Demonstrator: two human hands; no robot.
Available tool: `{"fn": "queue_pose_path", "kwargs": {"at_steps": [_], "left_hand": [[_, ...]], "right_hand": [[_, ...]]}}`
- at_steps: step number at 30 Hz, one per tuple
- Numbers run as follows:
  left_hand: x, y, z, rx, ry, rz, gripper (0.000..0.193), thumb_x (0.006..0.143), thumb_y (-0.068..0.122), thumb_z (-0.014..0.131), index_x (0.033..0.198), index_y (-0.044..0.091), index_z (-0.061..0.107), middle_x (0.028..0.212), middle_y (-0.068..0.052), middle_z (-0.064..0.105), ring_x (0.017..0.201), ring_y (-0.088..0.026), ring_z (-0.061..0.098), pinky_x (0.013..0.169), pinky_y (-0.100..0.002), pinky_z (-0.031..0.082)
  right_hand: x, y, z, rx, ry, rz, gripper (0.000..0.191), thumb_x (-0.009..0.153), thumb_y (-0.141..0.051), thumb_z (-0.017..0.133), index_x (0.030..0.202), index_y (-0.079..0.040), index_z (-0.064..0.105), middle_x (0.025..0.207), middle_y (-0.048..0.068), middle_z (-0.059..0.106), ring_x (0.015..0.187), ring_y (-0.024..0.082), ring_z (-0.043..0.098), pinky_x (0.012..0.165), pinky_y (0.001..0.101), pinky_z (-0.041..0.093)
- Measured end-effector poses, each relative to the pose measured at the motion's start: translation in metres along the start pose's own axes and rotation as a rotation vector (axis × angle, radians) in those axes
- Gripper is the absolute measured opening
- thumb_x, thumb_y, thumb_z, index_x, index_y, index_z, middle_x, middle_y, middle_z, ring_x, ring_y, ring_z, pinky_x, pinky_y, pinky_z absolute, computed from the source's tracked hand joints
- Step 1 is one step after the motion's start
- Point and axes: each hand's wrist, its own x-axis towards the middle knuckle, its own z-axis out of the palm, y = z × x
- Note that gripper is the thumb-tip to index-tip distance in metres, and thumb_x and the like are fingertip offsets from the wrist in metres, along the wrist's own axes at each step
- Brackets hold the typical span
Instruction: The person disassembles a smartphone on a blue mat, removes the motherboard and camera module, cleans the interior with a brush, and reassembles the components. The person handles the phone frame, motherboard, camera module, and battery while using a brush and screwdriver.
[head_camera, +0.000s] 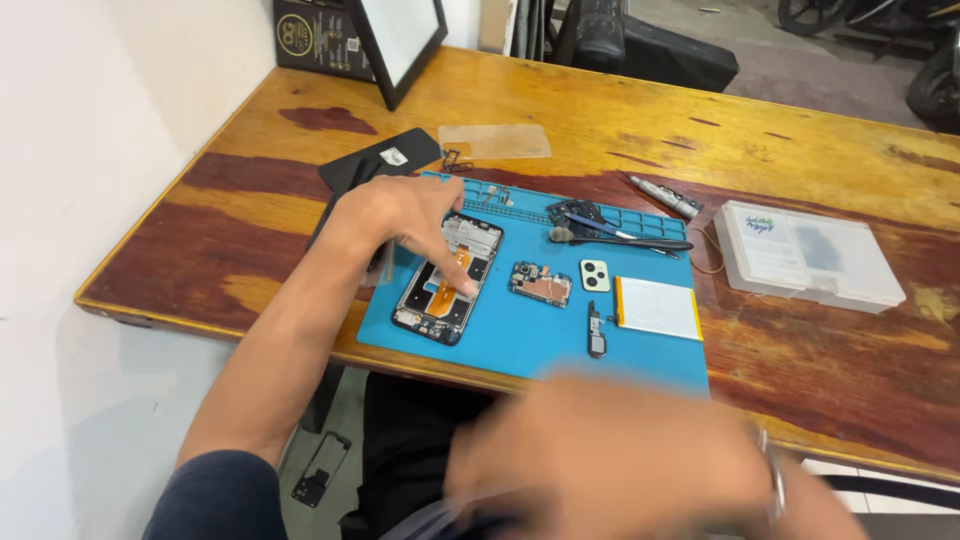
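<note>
the left hand (405, 215) rests half open with fingers spread, its fingertips (462, 283) pressing on an opened phone (448, 280) that lies at the left end of a blue mat (520, 335) on the wooden surface (800, 170). the right hand (610, 460) is a blur near the camera, so its grip cannot be told. a small circuit board (541, 285) and a flat battery (657, 307) lie on the mat to the phone's right.
</note>
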Motion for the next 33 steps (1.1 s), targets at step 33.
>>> {"fn": "queue_pose_path", "kwargs": {"at_steps": [33], "left_hand": [[0.035,-0.001,0.021,-0.813,0.275,0.641,0.076,0.075,0.01,0.09,0.135,0.008,0.042,0.113,-0.008,0.07,0.104,-0.013,0.067,0.091,-0.028,0.055]], "right_hand": [[0.002,0.197,-0.022,0.122,0.807,0.189,0.025,0.085,-0.007,0.078,0.103,-0.006,0.061,0.091,0.005,0.073,0.084,0.014,0.071,0.073,0.0278,0.058]]}}
